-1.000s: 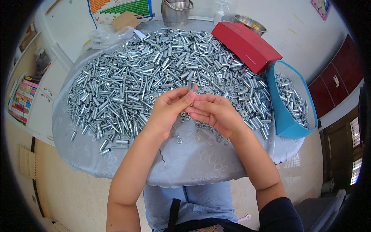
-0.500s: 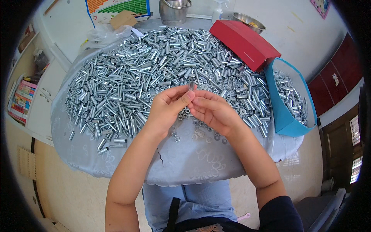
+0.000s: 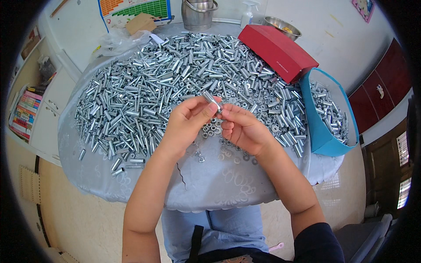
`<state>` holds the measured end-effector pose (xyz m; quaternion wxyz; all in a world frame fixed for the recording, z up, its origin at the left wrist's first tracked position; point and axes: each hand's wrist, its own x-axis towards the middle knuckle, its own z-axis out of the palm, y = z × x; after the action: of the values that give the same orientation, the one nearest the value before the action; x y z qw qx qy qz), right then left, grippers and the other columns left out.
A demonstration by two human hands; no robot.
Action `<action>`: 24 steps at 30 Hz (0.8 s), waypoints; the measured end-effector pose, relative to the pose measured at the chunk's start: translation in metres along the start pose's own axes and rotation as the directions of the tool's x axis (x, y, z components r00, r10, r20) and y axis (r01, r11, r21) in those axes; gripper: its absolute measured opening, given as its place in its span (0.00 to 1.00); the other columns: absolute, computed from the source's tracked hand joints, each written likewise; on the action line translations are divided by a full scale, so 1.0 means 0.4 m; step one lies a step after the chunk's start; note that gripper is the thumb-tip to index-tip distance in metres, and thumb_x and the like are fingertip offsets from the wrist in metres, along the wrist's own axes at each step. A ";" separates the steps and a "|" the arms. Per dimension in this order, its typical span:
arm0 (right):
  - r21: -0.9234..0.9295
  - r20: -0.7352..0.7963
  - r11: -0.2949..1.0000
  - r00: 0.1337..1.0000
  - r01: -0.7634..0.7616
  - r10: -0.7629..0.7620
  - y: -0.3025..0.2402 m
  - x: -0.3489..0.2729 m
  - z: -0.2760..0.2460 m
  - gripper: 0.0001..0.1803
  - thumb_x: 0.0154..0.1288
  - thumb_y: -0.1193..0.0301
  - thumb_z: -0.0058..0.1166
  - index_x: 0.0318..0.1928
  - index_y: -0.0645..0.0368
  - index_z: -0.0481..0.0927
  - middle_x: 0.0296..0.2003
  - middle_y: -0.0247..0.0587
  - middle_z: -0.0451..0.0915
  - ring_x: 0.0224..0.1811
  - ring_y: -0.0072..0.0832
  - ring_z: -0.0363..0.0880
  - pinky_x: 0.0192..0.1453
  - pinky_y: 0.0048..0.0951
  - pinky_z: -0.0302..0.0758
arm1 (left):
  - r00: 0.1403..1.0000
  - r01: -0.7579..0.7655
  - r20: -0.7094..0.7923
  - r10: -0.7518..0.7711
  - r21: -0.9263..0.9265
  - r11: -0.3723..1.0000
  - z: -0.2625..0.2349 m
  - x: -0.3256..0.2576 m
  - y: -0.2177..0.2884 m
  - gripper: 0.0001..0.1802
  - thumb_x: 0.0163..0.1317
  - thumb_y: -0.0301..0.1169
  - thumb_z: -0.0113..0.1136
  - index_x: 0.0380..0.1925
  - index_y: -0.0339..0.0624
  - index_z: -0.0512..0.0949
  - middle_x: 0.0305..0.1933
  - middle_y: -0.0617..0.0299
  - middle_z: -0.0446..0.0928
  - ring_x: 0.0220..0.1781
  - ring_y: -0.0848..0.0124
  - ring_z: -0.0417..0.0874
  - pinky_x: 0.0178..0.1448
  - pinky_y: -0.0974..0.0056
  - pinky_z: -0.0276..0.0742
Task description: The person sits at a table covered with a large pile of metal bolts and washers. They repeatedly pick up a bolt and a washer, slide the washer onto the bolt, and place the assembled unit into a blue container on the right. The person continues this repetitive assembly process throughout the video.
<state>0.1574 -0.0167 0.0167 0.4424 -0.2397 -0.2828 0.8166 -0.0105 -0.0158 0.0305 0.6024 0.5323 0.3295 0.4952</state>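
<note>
My left hand (image 3: 187, 125) pinches a shiny metal expansion bolt (image 3: 210, 98) between thumb and fingers, its sleeve tilted up to the left. At its lower right end, the thumb and fingertips of my right hand (image 3: 247, 128) close on a small part, perhaps a nut, mostly hidden by the fingers. Both hands are just above the near side of a broad heap of metal sleeves and bolts (image 3: 144, 83). Loose washers and nuts (image 3: 212, 128) lie beneath and between the hands.
A blue fabric bin (image 3: 322, 127) filled with metal fasteners stands on the right. Behind it lies a red box (image 3: 278, 50). Along the back are a metal pail (image 3: 197, 17), a spray bottle (image 3: 248, 15), a steel bowl (image 3: 296, 33) and a plastic bag (image 3: 118, 41).
The expansion bolt has gone from nearly upright to tilted up to the left, with more of it showing. My right fingers have shifted to its lower end and curled in more.
</note>
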 end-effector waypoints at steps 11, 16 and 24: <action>-0.107 -0.043 0.994 0.999 0.002 -0.007 -0.013 -0.003 -0.007 0.04 0.58 0.74 0.55 0.33 0.55 0.73 0.27 0.29 0.75 0.23 0.13 0.68 0.28 0.14 0.67 | 0.984 0.171 0.039 -0.172 0.019 0.985 -0.018 -0.006 0.028 0.10 0.61 0.30 0.53 0.40 0.37 0.74 0.40 0.61 0.77 0.38 0.76 0.77 0.37 0.71 0.75; -0.270 -0.133 0.962 0.988 0.044 -0.083 -0.023 -0.004 -0.005 0.06 0.56 0.75 0.57 0.33 0.57 0.73 0.25 0.30 0.75 0.22 0.15 0.70 0.27 0.16 0.68 | 0.977 0.211 0.044 -0.208 -0.091 0.973 -0.019 -0.001 0.027 0.11 0.60 0.29 0.54 0.40 0.36 0.73 0.40 0.58 0.77 0.37 0.75 0.78 0.39 0.68 0.79; -0.692 -0.070 0.675 0.907 0.256 -0.416 -0.026 -0.014 0.018 0.08 0.56 0.79 0.54 0.35 0.64 0.70 0.29 0.36 0.75 0.28 0.18 0.75 0.30 0.17 0.72 | 0.929 0.367 0.050 -0.368 -0.270 0.890 -0.008 0.010 -0.014 0.10 0.61 0.30 0.51 0.38 0.34 0.72 0.36 0.57 0.76 0.34 0.73 0.79 0.41 0.65 0.80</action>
<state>0.1617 -0.0186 0.0296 0.4985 -0.4146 -0.5444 0.5322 -0.0109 -0.0106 0.0250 0.7526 0.3710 0.3530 0.4139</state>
